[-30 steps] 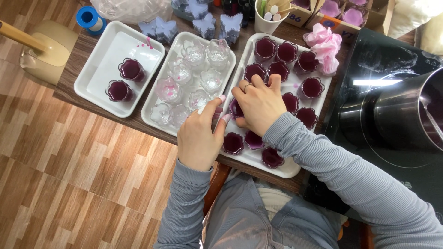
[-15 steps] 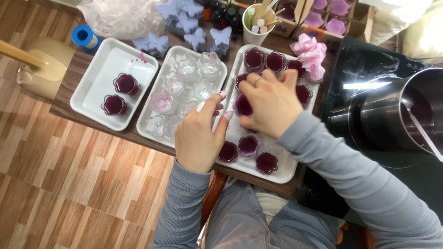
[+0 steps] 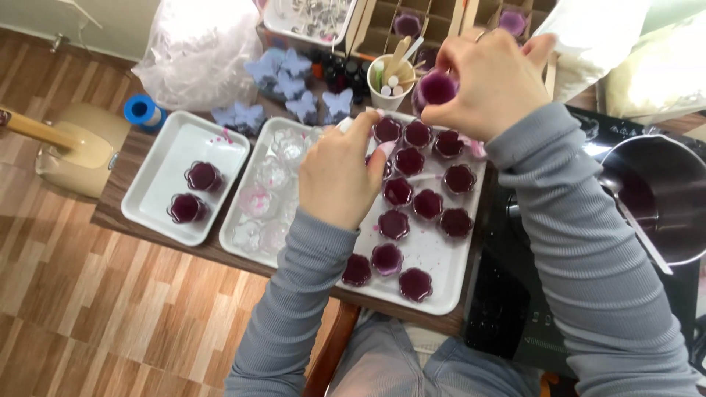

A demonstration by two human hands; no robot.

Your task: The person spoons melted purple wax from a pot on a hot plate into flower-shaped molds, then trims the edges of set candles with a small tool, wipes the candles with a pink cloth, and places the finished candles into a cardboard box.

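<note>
The right hand (image 3: pixel 485 81) grips one filled purple cup (image 3: pixel 437 88) lifted above the far end of the right tray (image 3: pixel 441 276), the left hand (image 3: pixel 340 173) loosely curled beside it — most cups (image 3: pixel 427 204) there already filled, the middle tray's clear ones (image 3: pixel 257 200) still empty.
</note>
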